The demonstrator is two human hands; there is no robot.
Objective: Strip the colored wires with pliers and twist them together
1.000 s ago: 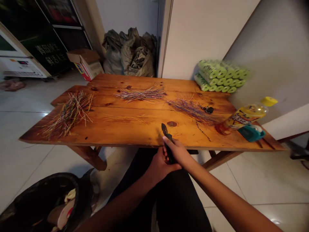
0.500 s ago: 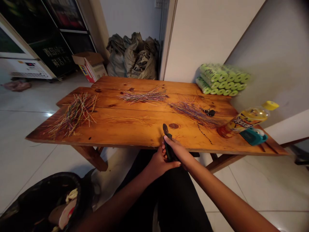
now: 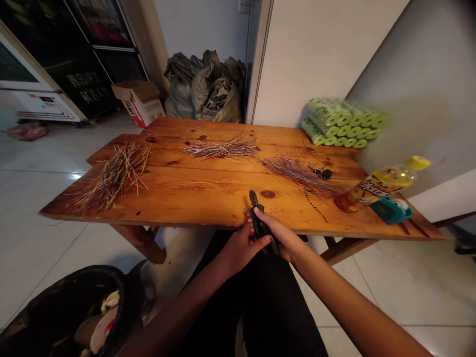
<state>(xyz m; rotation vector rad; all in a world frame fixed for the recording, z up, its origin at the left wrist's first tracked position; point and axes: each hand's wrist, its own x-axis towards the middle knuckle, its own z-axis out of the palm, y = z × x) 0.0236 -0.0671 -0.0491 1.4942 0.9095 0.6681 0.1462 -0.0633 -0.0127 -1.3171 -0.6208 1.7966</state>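
1. Here, right hand [image 3: 278, 237] closed around pliers [image 3: 257, 218] at table [image 3: 186, 198] near edge.
2. Left hand [image 3: 241, 245] curled, fingertips touching handles.
3. Advisable: steady grip, nose pointed away from wires [image 3: 297, 171].

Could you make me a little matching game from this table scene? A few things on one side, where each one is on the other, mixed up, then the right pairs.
Things:
1. pliers
2. bottle
3. green rolls
4. black bin

Places:
A. far right corner of the table, against the wall
B. on the floor, lower left
C. lying on its side near the table's right end
D. in both hands, left hand and right hand, at the table's near edge

Pairs: 1-D, 2-C, 3-A, 4-B
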